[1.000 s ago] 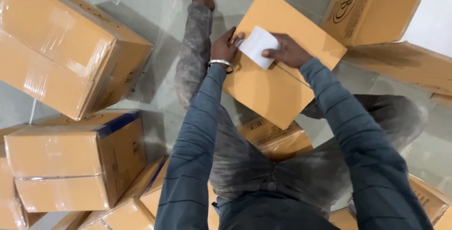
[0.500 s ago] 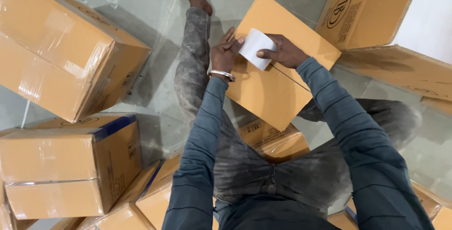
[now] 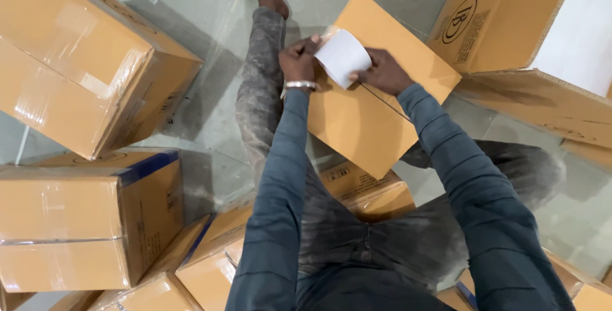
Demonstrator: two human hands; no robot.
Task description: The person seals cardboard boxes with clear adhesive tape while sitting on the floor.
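White label (image 3: 344, 56): thin, limp, likely light; best pinched at edges.
Left hand (image 3: 299, 59): fingers pinched left edge.
Right hand (image 3: 384, 72): fingers gripped right edge, over flat cardboard box (image 3: 376, 120).

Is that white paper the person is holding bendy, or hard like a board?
Probably bendy: the white paper curls upward where the left hand and right hand pinch it. It looks thin, so likely very light and easy to crease. The brown box beneath seems far stiffer.

Taped carton (image 3: 83, 62) top left, blue-edged carton (image 3: 83, 222) btm left, open box (image 3: 510, 24) top right
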